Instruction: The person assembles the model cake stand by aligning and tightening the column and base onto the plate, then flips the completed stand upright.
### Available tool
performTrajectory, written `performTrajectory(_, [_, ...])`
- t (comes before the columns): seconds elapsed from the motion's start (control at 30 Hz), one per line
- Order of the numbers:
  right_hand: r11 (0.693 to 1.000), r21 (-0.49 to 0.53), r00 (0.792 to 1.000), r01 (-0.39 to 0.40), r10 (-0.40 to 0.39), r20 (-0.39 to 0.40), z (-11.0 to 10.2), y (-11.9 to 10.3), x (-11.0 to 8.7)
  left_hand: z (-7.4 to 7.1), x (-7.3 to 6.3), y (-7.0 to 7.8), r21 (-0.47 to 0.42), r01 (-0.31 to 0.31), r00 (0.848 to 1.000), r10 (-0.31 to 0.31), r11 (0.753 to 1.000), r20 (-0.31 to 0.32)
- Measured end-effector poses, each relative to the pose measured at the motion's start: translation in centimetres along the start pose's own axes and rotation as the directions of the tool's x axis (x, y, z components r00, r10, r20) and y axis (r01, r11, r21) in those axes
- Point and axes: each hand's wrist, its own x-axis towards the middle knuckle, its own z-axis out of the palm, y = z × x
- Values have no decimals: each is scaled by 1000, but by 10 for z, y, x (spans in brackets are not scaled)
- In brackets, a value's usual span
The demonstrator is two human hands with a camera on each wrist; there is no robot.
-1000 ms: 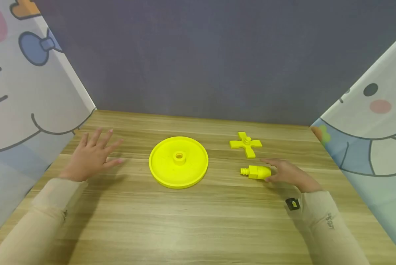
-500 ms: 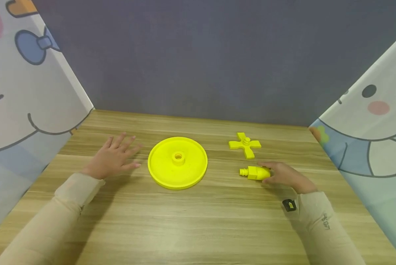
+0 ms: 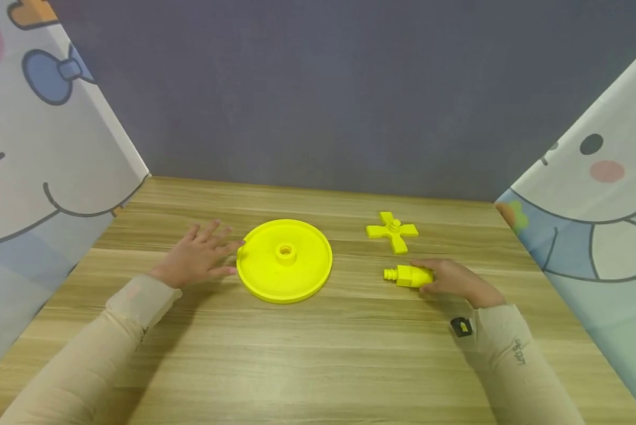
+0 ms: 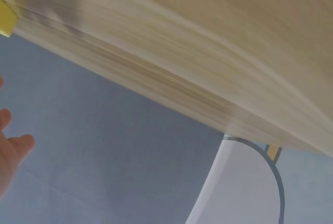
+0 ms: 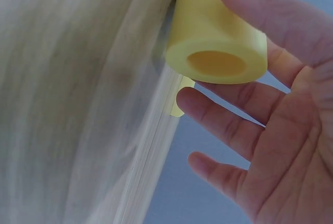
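Note:
My left hand (image 3: pixel 195 260) has its fingers spread, with the fingertips right at the left rim of a round yellow plastic disc (image 3: pixel 264 277) that has a raised socket in its middle. In the left wrist view, only a few fingers and a yellow corner of the disc (image 4: pixel 6 20) show. On the right, my right hand (image 3: pixel 460 282) pinches the smooth, rounded end of a yellow threaded post (image 3: pixel 405 275), whose thread points left. In the right wrist view, the thumb lies along the post's side (image 5: pixel 197 24) and its hollow end faces the camera.
A yellow four-armed cross piece (image 3: pixel 397 236) with a small threaded stub lies just behind the post. The wood-grain table (image 3: pixel 307 360) meets a dark grey back panel (image 3: pixel 318 100), and cartoon-printed panels (image 3: pixel 610 236) stand at both sides.
My left hand has moved right, from the table's left part to the disc's rim. My right hand has closed in around the post's rounded end. The disc and the cross have stayed put.

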Motion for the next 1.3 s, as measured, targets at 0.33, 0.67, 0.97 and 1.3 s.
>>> performTrajectory(0.33, [1000,-10,1000,2,-2,-5,1,0,1,6,9,5,-28,-24,999,25,999,26])
performTrajectory(0.67, [1000,1,1000,1,-1,-15,1,-1,4,10,14,11,-64,-5,997,10,998,79])
performTrajectory(0.97, [996,82,999,-23,27,-46,8,-4,6,10,11,14,-101,27,993,-15,994,118])
performTrajectory(1.3, [988,149,994,-36,50,-96,7,-6,8,13,13,15,-125,28,994,-14,992,113])
